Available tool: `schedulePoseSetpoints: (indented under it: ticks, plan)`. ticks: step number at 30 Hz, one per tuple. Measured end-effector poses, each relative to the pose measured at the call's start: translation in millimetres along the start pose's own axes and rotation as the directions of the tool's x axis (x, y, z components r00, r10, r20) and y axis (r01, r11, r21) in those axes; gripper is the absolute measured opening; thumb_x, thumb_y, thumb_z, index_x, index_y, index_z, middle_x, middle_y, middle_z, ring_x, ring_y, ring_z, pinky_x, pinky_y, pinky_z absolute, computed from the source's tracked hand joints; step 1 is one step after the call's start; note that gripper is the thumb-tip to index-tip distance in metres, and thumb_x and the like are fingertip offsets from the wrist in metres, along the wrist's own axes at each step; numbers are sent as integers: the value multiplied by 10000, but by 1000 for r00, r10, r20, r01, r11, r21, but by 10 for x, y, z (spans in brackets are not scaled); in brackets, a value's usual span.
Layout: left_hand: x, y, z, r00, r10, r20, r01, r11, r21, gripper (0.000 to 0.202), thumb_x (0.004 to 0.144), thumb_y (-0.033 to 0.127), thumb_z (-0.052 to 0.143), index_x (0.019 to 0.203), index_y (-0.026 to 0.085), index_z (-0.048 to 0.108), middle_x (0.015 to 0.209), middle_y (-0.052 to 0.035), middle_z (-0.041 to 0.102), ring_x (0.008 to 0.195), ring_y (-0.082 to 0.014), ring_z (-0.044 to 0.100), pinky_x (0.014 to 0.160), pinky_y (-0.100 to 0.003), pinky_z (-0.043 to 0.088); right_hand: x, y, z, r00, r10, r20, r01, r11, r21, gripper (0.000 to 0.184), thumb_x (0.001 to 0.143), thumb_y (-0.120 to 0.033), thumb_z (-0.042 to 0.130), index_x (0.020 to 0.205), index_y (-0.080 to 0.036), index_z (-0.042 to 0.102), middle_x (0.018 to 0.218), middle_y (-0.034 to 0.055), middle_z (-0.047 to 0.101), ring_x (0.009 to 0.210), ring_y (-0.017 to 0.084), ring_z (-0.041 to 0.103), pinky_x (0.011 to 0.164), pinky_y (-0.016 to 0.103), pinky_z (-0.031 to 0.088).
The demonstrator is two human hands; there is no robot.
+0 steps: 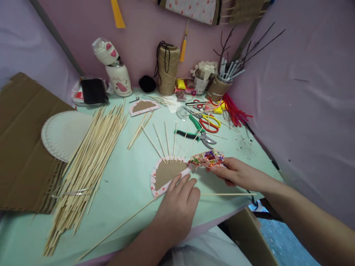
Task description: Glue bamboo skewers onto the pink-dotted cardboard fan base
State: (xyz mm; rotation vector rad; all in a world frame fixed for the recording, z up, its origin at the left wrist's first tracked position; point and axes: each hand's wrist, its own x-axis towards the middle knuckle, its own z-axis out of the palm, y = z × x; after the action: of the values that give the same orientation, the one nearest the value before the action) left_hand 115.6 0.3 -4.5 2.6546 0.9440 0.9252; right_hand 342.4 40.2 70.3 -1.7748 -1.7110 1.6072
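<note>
A half-round piece of cardboard (169, 174) lies on the table, bordered with white, red-dotted fabric. Several thin sticks (166, 138) fan outward from its curved edge. The fingers of my left hand (179, 205) rest flat on the straight lower border; its thumb is hidden. In my right hand (238, 171) is a flower-patterned glue gun (206, 159), its tip pointing left at the right end of the curved border. I cannot tell whether the tip touches. One long stick (116, 228) runs from the lower left corner of the piece, and another stick (229, 194) lies right of my left hand.
Left stand a big bundle of sticks (91, 147), paper plates (65, 135) and cardboard (24, 147). Behind the piece are green-handled pruning shears (194, 135), scissors (209, 123) and a second half-round piece (144, 107). Twine (168, 70) and a pot of glue sticks (219, 87) line the back.
</note>
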Motion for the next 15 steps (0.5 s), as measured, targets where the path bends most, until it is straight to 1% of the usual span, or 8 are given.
schedulePoseSetpoints:
  ticks: [3, 7, 11, 15]
  plan:
    - [-5, 6, 1, 1000, -10, -15, 10, 1000, -11, 291, 831, 9, 341, 955, 141, 568, 1101, -121, 675, 1149, -270, 601, 1058, -475, 447, 13, -16, 8, 1000, 18, 17, -17, 1000, -22, 491, 825, -674, 528, 776, -186, 523, 584, -49, 399, 507, 95, 385, 460, 228, 338]
    - [-13, 13, 4, 999, -26, -33, 26, 1000, -17, 292, 827, 9, 342, 958, 147, 563, 1109, -115, 675, 1149, -265, 606, 1070, -462, 446, 30, -31, 20, 999, 31, 13, -30, 997, -71, 484, 833, -671, 520, 771, -191, 497, 581, -42, 435, 509, 101, 410, 466, 232, 350]
    - [-21, 13, 9, 999, -40, -21, 40, 998, -40, 297, 835, 18, 335, 970, 156, 560, 1125, -116, 670, 1171, -256, 591, 1083, -466, 442, 50, -36, 25, 999, 35, 23, -33, 994, -103, 459, 837, -650, 532, 769, -198, 483, 578, -47, 431, 501, 101, 413, 467, 233, 352]
    - [-23, 10, 12, 999, -46, -13, 45, 997, -56, 285, 848, 18, 336, 964, 149, 560, 1133, -117, 666, 1177, -258, 587, 1087, -471, 439, 67, -29, 26, 999, 36, 20, -33, 992, -123, 463, 845, -659, 510, 789, -200, 485, 592, -48, 426, 502, 105, 418, 465, 237, 362]
